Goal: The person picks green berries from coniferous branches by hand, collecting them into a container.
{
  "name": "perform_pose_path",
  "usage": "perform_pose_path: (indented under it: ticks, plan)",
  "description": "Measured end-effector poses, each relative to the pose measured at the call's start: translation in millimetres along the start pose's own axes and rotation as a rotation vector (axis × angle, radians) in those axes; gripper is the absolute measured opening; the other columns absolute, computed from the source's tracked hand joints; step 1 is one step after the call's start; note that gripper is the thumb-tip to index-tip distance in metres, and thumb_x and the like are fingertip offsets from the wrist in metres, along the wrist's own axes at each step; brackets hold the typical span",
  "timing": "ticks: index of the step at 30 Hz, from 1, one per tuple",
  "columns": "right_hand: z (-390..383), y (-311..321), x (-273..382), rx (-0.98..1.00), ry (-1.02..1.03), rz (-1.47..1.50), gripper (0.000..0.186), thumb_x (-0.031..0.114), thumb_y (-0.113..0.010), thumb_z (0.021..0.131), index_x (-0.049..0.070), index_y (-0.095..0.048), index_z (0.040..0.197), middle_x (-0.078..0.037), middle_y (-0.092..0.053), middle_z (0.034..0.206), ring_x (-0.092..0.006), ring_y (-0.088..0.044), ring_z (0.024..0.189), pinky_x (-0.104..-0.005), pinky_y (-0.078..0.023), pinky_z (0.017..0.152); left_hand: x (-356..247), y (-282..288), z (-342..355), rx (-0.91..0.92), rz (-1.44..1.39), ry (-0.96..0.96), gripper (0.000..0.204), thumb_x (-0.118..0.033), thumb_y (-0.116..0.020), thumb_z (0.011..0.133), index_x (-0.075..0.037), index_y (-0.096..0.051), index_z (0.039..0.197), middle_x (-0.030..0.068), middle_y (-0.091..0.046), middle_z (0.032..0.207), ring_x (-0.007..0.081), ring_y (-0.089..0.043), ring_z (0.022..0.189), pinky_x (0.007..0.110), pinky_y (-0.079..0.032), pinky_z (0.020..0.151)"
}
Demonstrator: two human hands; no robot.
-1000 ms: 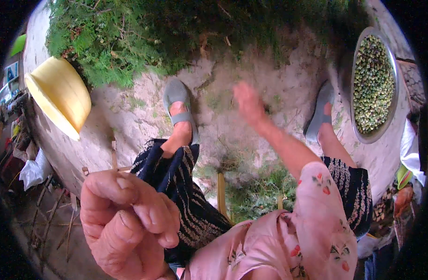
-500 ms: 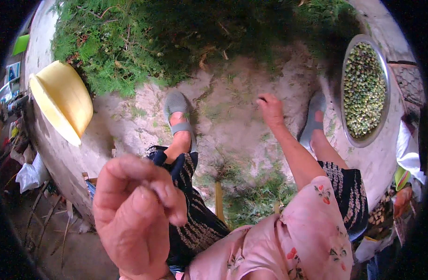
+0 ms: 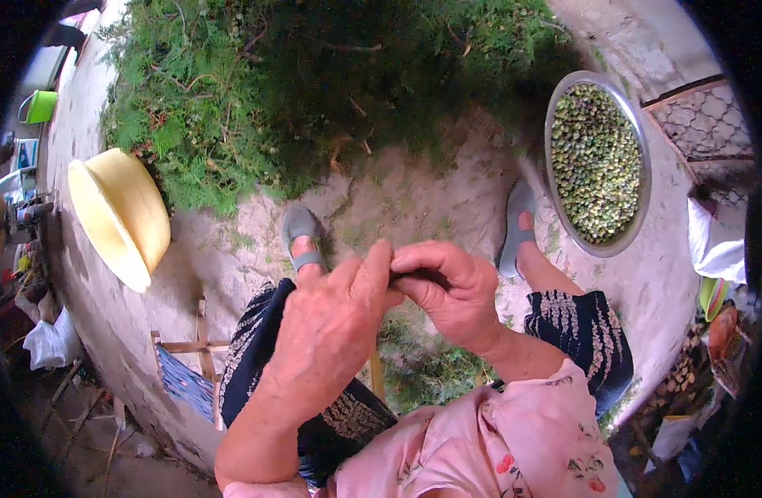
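Above my lap, my left hand (image 3: 327, 315) and my right hand (image 3: 464, 303) meet with their fingertips touching or nearly so. Both have curled, pinched fingers; anything between them is hidden or too small to name. Beyond my feet lies a wide heap of green conifer branches (image 3: 206, 108), dark in its shaded middle. To the right stands a round metal basin (image 3: 644, 178) full of small green, knobbly cones or seeds (image 3: 592, 166). A few green sprigs (image 3: 443, 378) lie on the ground between my legs, below my hands.
A pale yellow basin (image 3: 140, 203) rests tipped on its side at the left. Near my left knee is a wooden-framed stool (image 3: 186, 378) with blue cloth. Farther out are a green bucket (image 3: 40, 106), a white plastic bag (image 3: 50, 342), a white sack (image 3: 717, 245) and wire mesh (image 3: 705, 124).
My left hand has moved away from the view and rightward, while my right hand has drawn back toward my body. They were apart and now meet. The view has shifted slightly.
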State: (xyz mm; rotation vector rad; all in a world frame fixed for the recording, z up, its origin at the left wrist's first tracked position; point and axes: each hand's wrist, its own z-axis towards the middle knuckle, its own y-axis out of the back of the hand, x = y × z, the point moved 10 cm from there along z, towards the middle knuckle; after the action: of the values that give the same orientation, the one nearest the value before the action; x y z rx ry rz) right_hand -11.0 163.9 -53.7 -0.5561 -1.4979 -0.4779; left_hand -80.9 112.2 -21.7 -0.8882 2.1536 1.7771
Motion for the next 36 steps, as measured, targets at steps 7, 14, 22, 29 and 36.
perform_pose_path:
  ticks: [7, 14, 22, 29, 36]
  plan:
    - [-3, 67, 27, -0.261, 0.398, -0.516, 0.016, -0.005, -0.056, 0.072, 0.002, -0.055, 0.086, -0.010, -0.057, 0.087, -0.0175, -0.056, 0.078, -0.0262, -0.045, 0.066, -1, -1, 1, 0.015, -0.078, -0.075, 0.030, -0.003, -0.053, 0.073, -0.004, -0.051, 0.104, 0.0125, -0.057, 0.078, 0.0296, -0.056, 0.064, 0.036, -0.045, 0.056]
    - [-7, 287, -18, -0.994, -0.065, -1.650, 0.038, 0.018, -0.066, 0.067, 0.008, -0.057, 0.103, -0.019, -0.049, 0.107, -0.0332, -0.041, 0.107, -0.0411, -0.034, 0.088, -29, -9, -10, 0.180, -0.138, -0.237, 0.032, -0.003, -0.051, 0.065, -0.002, -0.049, 0.097, 0.0112, -0.055, 0.076, 0.0261, -0.058, 0.058, 0.035, -0.045, 0.048]
    - [157, 77, -179, -0.122, -0.004, -1.117, 0.021, 0.022, -0.050, 0.079, 0.005, -0.061, 0.087, -0.015, -0.059, 0.090, -0.0297, -0.055, 0.087, -0.0362, -0.046, 0.072, -25, -2, -13, 0.092, -0.132, -0.294, 0.041, -0.009, -0.052, 0.065, -0.005, -0.050, 0.106, 0.0124, -0.051, 0.106, 0.0249, -0.050, 0.096, 0.045, -0.035, 0.087]
    - [221, 32, -269, -0.277, -0.375, -0.704, 0.036, 0.036, -0.052, 0.076, 0.001, -0.062, 0.079, -0.019, -0.060, 0.076, -0.0322, -0.058, 0.075, -0.0393, -0.045, 0.068, -20, -15, -17, 0.124, -0.053, -0.264, 0.041, -0.015, -0.050, 0.069, -0.001, -0.048, 0.107, 0.0166, -0.050, 0.100, 0.0268, -0.051, 0.092, 0.046, -0.035, 0.088]
    - [126, 34, -219, -0.282, -0.496, -0.169, 0.020, 0.023, -0.052, 0.081, 0.006, -0.062, 0.083, 0.000, -0.049, 0.052, -0.0075, -0.043, 0.045, -0.0211, -0.036, 0.043, -15, -19, -25, 0.183, -0.049, -0.229, 0.037, -0.012, -0.050, 0.068, -0.002, -0.049, 0.103, 0.0135, -0.051, 0.093, 0.0249, -0.051, 0.084, 0.040, -0.038, 0.082]
